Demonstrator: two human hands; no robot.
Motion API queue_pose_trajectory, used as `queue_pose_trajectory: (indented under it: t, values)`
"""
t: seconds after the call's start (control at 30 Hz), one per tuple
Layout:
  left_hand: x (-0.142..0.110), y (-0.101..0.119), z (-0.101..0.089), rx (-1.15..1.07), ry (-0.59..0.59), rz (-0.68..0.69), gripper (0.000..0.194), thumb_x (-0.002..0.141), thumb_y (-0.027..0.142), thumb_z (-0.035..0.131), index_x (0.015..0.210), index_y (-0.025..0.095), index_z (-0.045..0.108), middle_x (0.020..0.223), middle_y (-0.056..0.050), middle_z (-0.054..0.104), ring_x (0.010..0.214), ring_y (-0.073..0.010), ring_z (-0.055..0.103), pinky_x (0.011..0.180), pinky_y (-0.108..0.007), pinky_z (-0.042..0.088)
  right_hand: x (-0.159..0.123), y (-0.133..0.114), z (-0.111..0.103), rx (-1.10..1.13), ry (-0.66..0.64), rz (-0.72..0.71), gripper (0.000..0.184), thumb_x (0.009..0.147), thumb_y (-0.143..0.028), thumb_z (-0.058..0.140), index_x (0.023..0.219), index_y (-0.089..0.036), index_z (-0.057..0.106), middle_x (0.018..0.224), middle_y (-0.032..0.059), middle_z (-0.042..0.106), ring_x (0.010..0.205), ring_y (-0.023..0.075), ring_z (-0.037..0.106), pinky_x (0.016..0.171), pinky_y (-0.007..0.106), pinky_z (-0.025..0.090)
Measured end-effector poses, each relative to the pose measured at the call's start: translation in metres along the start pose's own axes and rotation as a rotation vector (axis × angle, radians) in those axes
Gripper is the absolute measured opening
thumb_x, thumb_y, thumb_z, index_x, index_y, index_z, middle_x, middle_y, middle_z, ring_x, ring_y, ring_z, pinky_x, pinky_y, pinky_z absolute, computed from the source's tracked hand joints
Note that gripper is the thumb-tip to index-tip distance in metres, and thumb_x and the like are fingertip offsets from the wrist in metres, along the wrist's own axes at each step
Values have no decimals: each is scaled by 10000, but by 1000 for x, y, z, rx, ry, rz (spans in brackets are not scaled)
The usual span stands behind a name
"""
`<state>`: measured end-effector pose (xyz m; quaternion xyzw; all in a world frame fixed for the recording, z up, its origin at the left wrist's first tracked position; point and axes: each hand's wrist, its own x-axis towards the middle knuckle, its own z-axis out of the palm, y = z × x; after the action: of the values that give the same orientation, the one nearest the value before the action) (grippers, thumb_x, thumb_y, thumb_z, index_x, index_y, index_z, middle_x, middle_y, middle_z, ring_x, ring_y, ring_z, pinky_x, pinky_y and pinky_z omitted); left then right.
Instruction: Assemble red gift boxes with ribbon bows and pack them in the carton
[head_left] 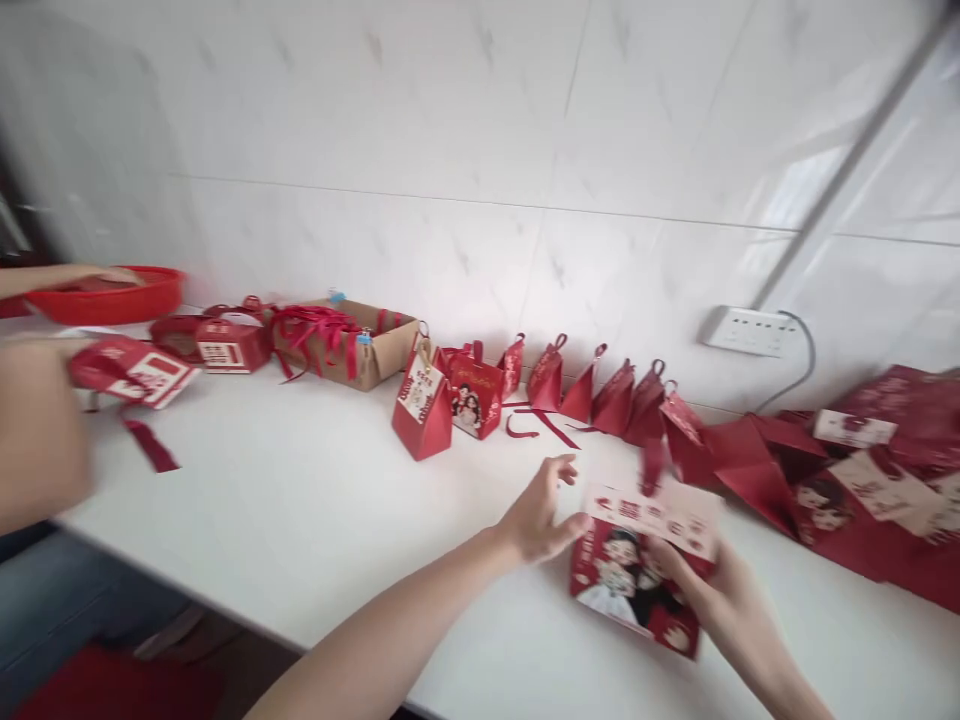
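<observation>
My right hand [716,590] grips a red gift box [637,585] printed with a cartoon couple, holding it just above the white table [300,500]. A pale tag with red print [660,515] lies across the box's top. My left hand [540,515] touches the box's left upper corner, its thumb against it and its fingers spread. A row of finished red pouch-shaped boxes [600,395] stands along the wall behind my hands. Motion blur softens the whole view.
Flat red box blanks and tags [862,470] are piled at the right. A cardboard box of red ribbons [352,340] and a red basket [112,295] sit at the back left. Another person's blurred hand [37,430] holds a red box [135,370] at the left. A power strip [746,330] hangs on the wall.
</observation>
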<state>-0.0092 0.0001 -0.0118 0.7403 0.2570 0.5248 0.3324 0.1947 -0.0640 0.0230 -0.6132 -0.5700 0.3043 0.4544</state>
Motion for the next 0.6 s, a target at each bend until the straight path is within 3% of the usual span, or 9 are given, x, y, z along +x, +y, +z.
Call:
queue_pose_trajectory:
  t: [0.1, 0.17, 0.27, 0.37, 0.5, 0.6]
  values:
    - [3, 3, 1, -287, 165, -154, 540, 823, 520, 547, 1219, 175, 421, 1205, -130, 550, 1126, -260, 530, 984, -398, 415, 27, -26, 30, 54, -132, -126, 560, 704, -633, 627, 1041, -193, 546, 1052, 116, 681, 960, 322, 637, 821, 441, 515]
    - [6, 4, -3, -428, 271, -308, 436, 818, 505, 568, 1094, 174, 504, 1066, -95, 628, 998, -247, 599, 874, -366, 480, 39, -32, 48, 148, -137, -167, 555, 717, -611, 631, 1063, -202, 491, 1067, 109, 666, 950, 294, 637, 816, 419, 513]
    - [11, 5, -7, -394, 366, -436, 378, 765, 512, 625, 865, 151, 572, 787, -46, 653, 742, -202, 621, 677, -293, 497, 43, -25, 62, 348, -143, -141, 561, 747, -594, 615, 1121, -225, 419, 1142, 100, 632, 972, 258, 632, 797, 375, 519]
    - [13, 8, -4, -349, 436, -438, 380, 733, 518, 655, 807, 153, 583, 717, -24, 648, 668, -178, 607, 608, -260, 483, 39, -12, 60, 401, -182, -138, 505, 787, -552, 592, 1142, -228, 437, 1179, 89, 610, 1048, 246, 598, 862, 374, 498]
    - [17, 10, -4, -424, 479, -447, 462, 703, 574, 660, 888, 152, 616, 806, -56, 689, 728, -221, 644, 638, -297, 514, 38, -8, 44, 346, -206, -210, 452, 823, -480, 580, 1190, -243, 464, 1225, 84, 585, 1113, 247, 560, 884, 397, 494]
    - [22, 8, -14, -555, 387, -481, 663, 704, 759, 495, 937, 157, 648, 867, -97, 699, 821, -285, 659, 715, -377, 537, 40, -13, 36, 404, -289, -155, 449, 809, -480, 608, 1181, -242, 524, 1162, 74, 628, 1037, 255, 606, 831, 389, 518]
